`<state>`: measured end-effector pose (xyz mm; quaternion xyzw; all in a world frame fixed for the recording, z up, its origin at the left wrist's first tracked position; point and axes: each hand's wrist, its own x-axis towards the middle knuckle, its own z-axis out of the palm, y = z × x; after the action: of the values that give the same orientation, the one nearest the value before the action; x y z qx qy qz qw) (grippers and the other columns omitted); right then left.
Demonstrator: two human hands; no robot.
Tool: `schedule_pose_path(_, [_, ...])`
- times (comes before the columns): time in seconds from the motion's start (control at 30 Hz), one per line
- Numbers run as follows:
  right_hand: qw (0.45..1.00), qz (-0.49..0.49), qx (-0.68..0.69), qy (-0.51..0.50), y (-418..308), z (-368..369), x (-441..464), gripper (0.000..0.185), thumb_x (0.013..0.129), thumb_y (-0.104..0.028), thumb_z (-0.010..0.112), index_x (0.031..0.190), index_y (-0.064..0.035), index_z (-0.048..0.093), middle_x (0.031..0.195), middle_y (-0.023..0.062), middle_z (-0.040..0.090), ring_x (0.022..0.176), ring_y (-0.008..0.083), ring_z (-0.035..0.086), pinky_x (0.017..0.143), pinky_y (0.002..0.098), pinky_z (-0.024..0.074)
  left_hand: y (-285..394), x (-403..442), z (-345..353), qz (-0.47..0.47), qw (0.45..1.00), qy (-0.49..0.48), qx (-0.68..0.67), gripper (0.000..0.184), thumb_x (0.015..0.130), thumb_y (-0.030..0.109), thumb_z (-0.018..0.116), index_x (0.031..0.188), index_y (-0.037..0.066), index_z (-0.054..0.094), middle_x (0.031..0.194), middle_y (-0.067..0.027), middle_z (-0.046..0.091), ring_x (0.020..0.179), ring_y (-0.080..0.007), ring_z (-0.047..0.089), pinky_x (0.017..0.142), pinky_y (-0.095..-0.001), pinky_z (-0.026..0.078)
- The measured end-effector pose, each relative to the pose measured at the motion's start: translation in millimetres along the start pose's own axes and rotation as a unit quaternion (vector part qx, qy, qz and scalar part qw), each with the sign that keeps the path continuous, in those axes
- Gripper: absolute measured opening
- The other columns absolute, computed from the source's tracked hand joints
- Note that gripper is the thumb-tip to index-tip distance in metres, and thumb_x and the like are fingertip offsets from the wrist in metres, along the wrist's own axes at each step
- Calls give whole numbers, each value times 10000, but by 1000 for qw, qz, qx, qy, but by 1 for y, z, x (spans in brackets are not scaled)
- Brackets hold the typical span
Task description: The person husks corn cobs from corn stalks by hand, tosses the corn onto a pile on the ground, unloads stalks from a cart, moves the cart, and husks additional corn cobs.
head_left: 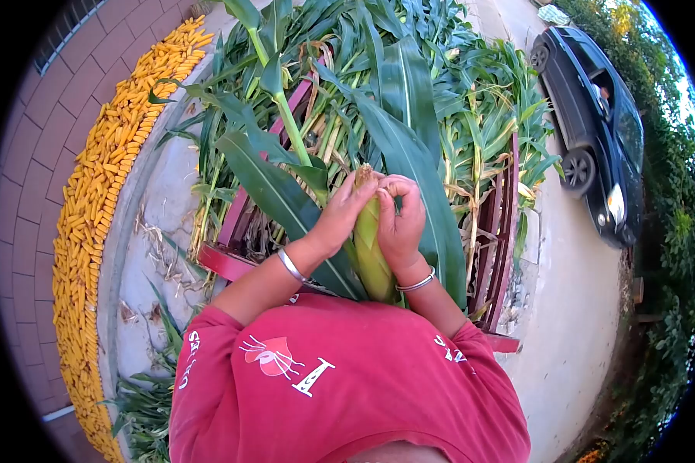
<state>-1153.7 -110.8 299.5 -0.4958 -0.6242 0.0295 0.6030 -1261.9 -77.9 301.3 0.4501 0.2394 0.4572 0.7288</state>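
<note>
Holding a green-husked corn ear (374, 266) in front of the shirt (363, 370), I see the left hand (347, 210) and right hand (400, 220) curled closely round its tip. Stalks (483, 116) heap by a red frame (228, 264); yellow cobs (93, 231) line the left, a dark car (594, 123) stands on the right-side concrete (567, 324).

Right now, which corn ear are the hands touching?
The green, husk-wrapped ear between the left hand and right hand; the piled ears at left are yellow and bare.
</note>
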Motion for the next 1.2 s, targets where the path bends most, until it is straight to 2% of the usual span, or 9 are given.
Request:
schedule_pose_path(0.27, [978, 156, 87, -106, -16, -52, -32, 51, 875, -14, 568, 877, 4, 520, 854, 111, 603, 754, 197, 587, 727, 288, 473, -19, 14, -6, 8, 997, 57, 51, 316, 995, 349, 423, 946, 57, 533, 841, -33, 581, 781, -104, 562, 739, -247, 465])
schedule_pose_path(0.4, [876, 379, 234, -185, -29, -122, -110, 45, 905, 13, 527, 891, -25, 507, 892, 69, 589, 797, 114, 551, 747, 246, 453, -16, 36, -22, 17, 994, 81, 64, 334, 1004, 329, 376, 811, 78, 482, 700, -58, 578, 625, -140, 563, 611, -255, 468])
schedule_pose_path(0.43, [850, 396, 290, -190, -29, -125, -127, 53, 912, 5, 532, 896, -35, 501, 909, 53, 581, 808, 83, 529, 743, 230, 442, -2, 57, -28, 21, 963, 268, 23, 336, 1008, 285, 374, 743, 90, 444, 623, -31, 513, 549, -133, 479, 543, -249, 404])
schedule_pose_path(0.57, [791, 510, 298, -156, -41, -120, -147, 79, 923, -33, 555, 895, -53, 483, 856, -10, 539, 728, 40, 475, 660, 189, 392, 40, 89, -83, 132, 984, 118, -4, 364, 999, 357, 390, 808, 80, 529, 686, -22, 526, 639, -124, 473, 645, -310, 414])
schedule_pose_path(0.77, [844, 426, 319, -60, -29, -97, -135, 52, 938, -54, 530, 934, -65, 478, 841, -31, 514, 733, 24, 455, 673, 168, 370, -57, -11, -45, -189, 980, 14, 65, 454, 948, 250, 534, 1308, 9, 398, 1249, -135, 522, 1158, -217, 517, 1022, -364, 391])
schedule_pose_path(0.9, [855, 385, 322, -130, -17, -88, -138, 73, 930, -28, 534, 935, -53, 466, 850, -16, 510, 748, 44, 465, 694, 191, 391, -78, -32, -23, -109, 987, 109, 36, 318, 809, 95, 702, 1060, 25, 518, 946, -49, 603, 820, -142, 603, 746, -284, 504])
schedule_pose_path(1.03, [938, 226, 241, -105, -7, -91, -121, 553, 773, -121, 738, 1219, -36, 422, 1195, 103, 470, 1156, 194, 468, 1006, 323, 377, -78, -31, -18, -84, 988, 123, 33, 313, 810, 90, 695, 1055, 21, 513, 937, -53, 600, 822, -149, 604, 748, -290, 505])
schedule_pose_path(1.1, [941, 206, 104, -248, -13, -105, -107, 1038, 607, -311, 849, 1414, -15, 267, 1410, 171, 346, 1326, 298, 340, 1106, 390, 268, -80, -32, -19, -96, 987, 128, 7, 331, 809, 85, 687, 1077, 15, 506, 958, -66, 601, 841, -159, 607, 757, -296, 507])
schedule_pose_path(1.2, [946, 83, 7, -312, 1, -95, -115, 985, 641, -312, 827, 1416, -35, 285, 1451, 203, 311, 1351, 361, 305, 1107, 417, 275, -80, -34, -20, -92, 988, 118, 24, 330, 812, 76, 679, 1085, 13, 505, 975, -73, 600, 848, -165, 606, 757, -299, 506])
